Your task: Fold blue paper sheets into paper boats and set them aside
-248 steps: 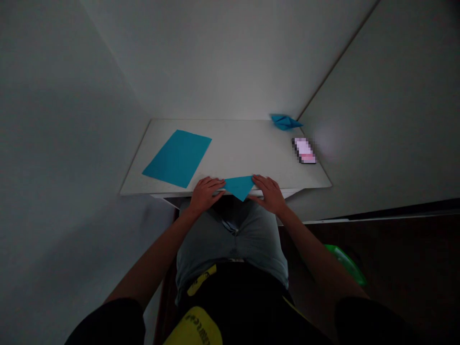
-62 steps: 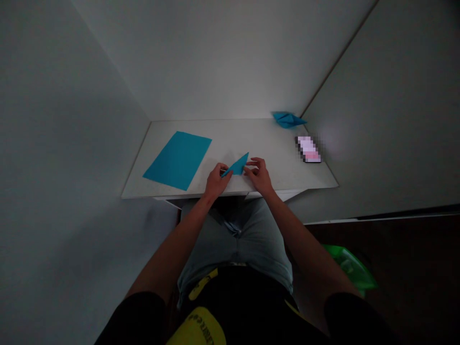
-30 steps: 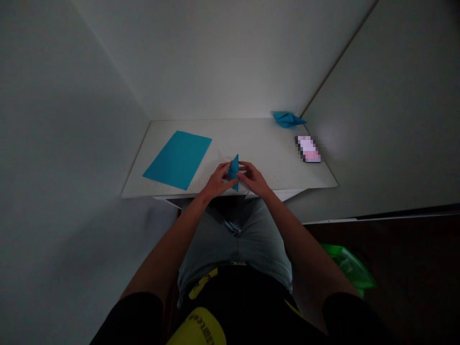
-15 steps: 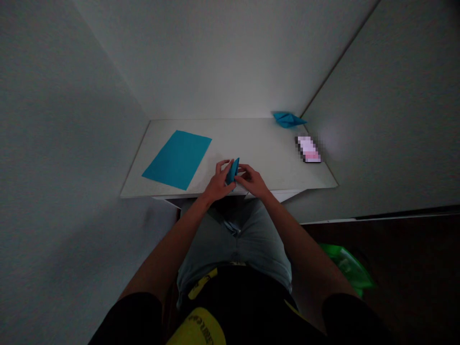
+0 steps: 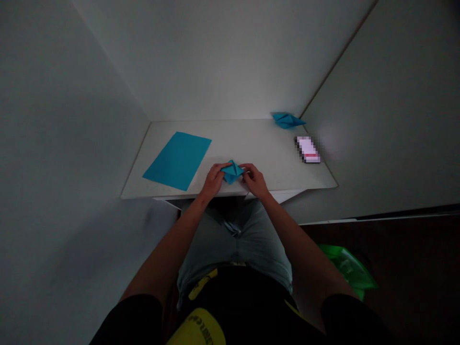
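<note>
- Folded blue paper [image 5: 233, 172]: over the worktop [image 5: 251, 141], near the middle of its front edge; can't tell if it's resting or slightly lifted.
- Long axis runs left-right, roughly parallel to the front edge. One point at each end, ridge up the middle, lower point toward the person.
- Left hand [image 5: 213, 180]: at the left end, fingers over the upper side, pinching it; thumb mostly hidden.
- Right hand [image 5: 255, 180]: at the right end, fingers curled, fingertips pinching the tip.
- Paper sits directly between both; neither hand nearer, both touching.
- Flat blue sheet [image 5: 178, 160]: toward the left edge, nearer the left hand, not touched.
- Second folded blue piece [image 5: 287, 120]: back right corner; phone [image 5: 308, 149] by the right edge.
</note>
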{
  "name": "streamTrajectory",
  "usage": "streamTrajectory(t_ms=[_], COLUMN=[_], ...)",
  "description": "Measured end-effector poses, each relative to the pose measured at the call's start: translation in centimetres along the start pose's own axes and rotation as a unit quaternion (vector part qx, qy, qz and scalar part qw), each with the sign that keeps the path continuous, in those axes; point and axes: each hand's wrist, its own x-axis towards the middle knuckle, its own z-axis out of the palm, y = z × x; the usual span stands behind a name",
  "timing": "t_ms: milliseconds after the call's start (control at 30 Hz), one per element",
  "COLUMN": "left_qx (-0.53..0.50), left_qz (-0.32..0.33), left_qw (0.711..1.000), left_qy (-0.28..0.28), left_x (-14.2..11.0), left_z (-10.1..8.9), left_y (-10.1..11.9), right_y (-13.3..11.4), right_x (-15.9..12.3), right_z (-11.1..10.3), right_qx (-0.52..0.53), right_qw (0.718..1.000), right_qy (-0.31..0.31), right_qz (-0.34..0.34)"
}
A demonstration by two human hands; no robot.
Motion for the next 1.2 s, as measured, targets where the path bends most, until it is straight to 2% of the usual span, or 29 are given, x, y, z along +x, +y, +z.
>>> streamTrajectory(t_ms=[100, 167, 333, 433, 633, 800, 900, 1000, 1200], left_qx=[-0.061, -0.079, -0.099, -0.099, -0.063, -0.069, -0.100, -0.141, -0.250], left_qz=[-0.056, -0.069, -0.060, -0.052, -0.034, -0.048, -0.052, -0.058, -0.082], left_qw=[0.996, 0.994, 0.992, 0.993, 0.997, 0.996, 0.994, 0.987, 0.956], left_qy=[-0.022, -0.032, -0.047, -0.037, -0.031, -0.015, 0.006, 0.049, 0.132], left_x=[0.2, 0.2, 0.0, 0.0, 0.2, 0.3, 0.4, 0.7, 1.2], left_z=[-0.3, -0.5, -0.7, -0.4, -0.1, -0.1, -0.2, -0.3, -0.1], left_y=[0.1, 0.2, 0.1, -0.3, -0.4, 0.0, -0.1, -0.7, -2.2], right_y=[0.4, 0.8, 1.4, 1.6, 1.2, 0.5, 0.3, 0.2, 0.8], right_x=[0.2, 0.3, 0.4, 0.7, 1.1, 1.0, 0.9, 1.0, 1.2], right_z=[-0.4, -0.6, -0.5, -0.4, -0.6, -0.8, -0.9, -1.0, -1.0], right_qx=[0.018, 0.028, 0.041, 0.036, 0.004, 0.019, 0.048, 0.075, 0.124], right_qw=[0.999, 0.999, 0.997, 0.998, 0.999, 0.998, 0.996, 0.991, 0.981], right_qy=[0.017, 0.024, 0.029, 0.038, -0.009, 0.021, 0.054, 0.097, 0.143], right_qz=[0.020, 0.037, 0.060, 0.047, 0.053, 0.057, 0.060, 0.052, 0.045])
